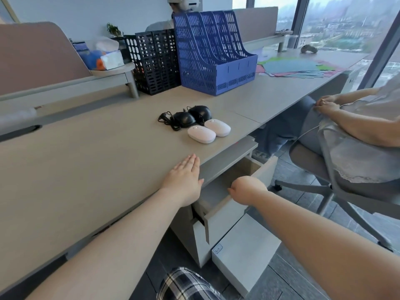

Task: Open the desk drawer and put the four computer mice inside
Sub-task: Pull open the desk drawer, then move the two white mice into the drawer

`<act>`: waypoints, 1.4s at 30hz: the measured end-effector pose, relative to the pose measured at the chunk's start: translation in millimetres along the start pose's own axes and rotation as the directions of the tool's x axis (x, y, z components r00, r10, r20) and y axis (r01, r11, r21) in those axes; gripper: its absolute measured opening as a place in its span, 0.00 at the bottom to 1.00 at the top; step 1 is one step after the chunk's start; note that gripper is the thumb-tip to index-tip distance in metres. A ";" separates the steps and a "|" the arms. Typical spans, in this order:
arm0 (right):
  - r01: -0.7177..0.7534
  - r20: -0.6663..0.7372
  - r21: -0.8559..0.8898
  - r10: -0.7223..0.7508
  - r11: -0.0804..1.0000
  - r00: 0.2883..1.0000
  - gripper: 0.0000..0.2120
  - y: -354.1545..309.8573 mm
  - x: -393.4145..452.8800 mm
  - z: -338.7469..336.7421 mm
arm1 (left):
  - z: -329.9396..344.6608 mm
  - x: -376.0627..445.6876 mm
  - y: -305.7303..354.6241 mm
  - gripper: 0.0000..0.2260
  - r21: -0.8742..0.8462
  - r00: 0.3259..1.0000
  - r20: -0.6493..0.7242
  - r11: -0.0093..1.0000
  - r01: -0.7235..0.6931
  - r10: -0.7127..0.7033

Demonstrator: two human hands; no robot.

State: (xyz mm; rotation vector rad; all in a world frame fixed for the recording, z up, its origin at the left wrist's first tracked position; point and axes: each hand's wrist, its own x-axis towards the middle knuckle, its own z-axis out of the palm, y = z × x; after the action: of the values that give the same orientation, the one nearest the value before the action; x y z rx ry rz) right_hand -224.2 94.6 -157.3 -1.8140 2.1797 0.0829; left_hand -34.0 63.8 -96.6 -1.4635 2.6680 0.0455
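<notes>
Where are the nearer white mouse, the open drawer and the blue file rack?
nearer white mouse (201, 134), head view, middle of its top shell
open drawer (225, 205), head view, top edge of its front panel
blue file rack (236, 77), head view, low front wall

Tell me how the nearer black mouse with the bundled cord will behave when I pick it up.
The black mouse probably lifts easily; it looks small and hollow. Its cord lies in a loose bundle beside it, so it will likely dangle and may drag. It touches the other black mouse, which might get nudged.

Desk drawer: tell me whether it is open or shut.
Open. The desk drawer is pulled out from under the desk, its inside showing, with the right hand closed on its front edge.
</notes>
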 end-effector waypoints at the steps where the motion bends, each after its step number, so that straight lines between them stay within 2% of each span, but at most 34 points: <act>1: -0.007 0.006 -0.015 0.007 1.000 1.000 0.18 3.6 -7.8 -1.9 | -0.9 -2.2 0.2 0.29 -0.001 1.000 0.010 1.000 -0.003 0.003; 6: -0.082 0.040 -0.058 0.084 0.995 0.996 0.12 29.6 -41.9 -5.4 | -3.5 -10.4 5.0 0.29 0.002 0.999 0.039 1.000 0.022 -0.022; 10: -0.171 0.177 -0.105 0.188 0.980 0.966 0.13 52.7 -63.4 -5.3 | -5.8 -15.0 9.1 0.29 0.005 0.998 0.050 0.999 0.042 -0.042; 14: -0.228 0.379 -0.180 0.281 0.957 0.882 0.18 68.4 -79.1 -3.6 | -11.1 -16.2 10.4 0.28 -0.021 0.998 0.050 0.999 0.041 -0.040; 19: -0.298 0.596 -0.265 0.398 0.917 0.697 0.23 70.0 -87.1 -4.4 | -15.3 -13.7 11.8 0.26 -0.035 0.998 0.035 0.998 0.059 -0.057; 22: -0.248 0.618 -0.263 0.360 0.932 0.698 0.23 68.7 -79.9 -4.7 | -20.1 -8.3 11.6 0.21 -0.026 0.996 0.000 0.996 0.090 -0.090; 23: -0.235 0.604 -0.243 0.336 0.941 0.723 0.23 66.7 -75.8 -4.9 | -22.0 -6.8 12.3 0.20 -0.008 0.995 -0.024 0.996 0.093 -0.093; 25: -0.220 0.494 -0.184 0.284 0.958 0.822 0.18 64.3 -63.4 -7.5 | -25.2 -3.5 14.4 0.18 0.024 0.993 -0.081 0.995 0.093 -0.091; 28: -0.168 0.214 -0.130 0.194 0.977 0.957 0.14 56.5 -42.5 -17.8 | -28.1 3.1 15.3 0.17 -0.003 0.981 -0.173 0.996 0.088 -0.087; 30: -0.132 0.009 -0.047 0.132 0.990 0.991 0.14 46.8 -30.5 -26.0 | -26.1 9.9 13.9 0.15 -0.048 0.967 -0.235 0.995 0.089 -0.097; 32: -0.100 -0.194 0.116 0.121 0.988 0.974 0.12 36.3 -19.5 -36.6 | -22.9 17.3 12.5 0.15 -0.099 0.950 -0.290 0.991 0.094 -0.119; 34: -0.072 -0.366 0.248 0.162 0.966 0.916 0.14 25.9 -9.4 -50.7 | -19.0 27.0 10.4 0.17 -0.161 0.941 -0.306 0.982 0.100 -0.146; 37: 0.037 -0.574 0.291 0.143 0.956 0.806 0.14 12.9 8.2 -69.4 | -14.9 46.5 5.5 0.27 -0.285 0.935 -0.302 0.953 0.099 -0.187; 39: 0.086 -0.608 0.300 0.121 0.950 0.785 0.14 6.3 24.3 -79.5 | -13.4 62.5 2.0 0.33 -0.369 0.928 -0.296 0.923 0.107 -0.226; 42: 0.096 -0.538 0.292 0.080 0.952 0.839 0.21 -2.5 52.0 -90.6 | -10.6 90.4 -4.5 0.39 -0.471 0.919 -0.257 0.869 0.150 -0.298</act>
State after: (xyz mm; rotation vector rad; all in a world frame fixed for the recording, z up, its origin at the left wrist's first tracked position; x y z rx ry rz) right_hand -247.4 23.3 -84.5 -1.8101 2.3591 -0.8365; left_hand -79.2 -15.3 -95.0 -2.0820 2.8380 0.4684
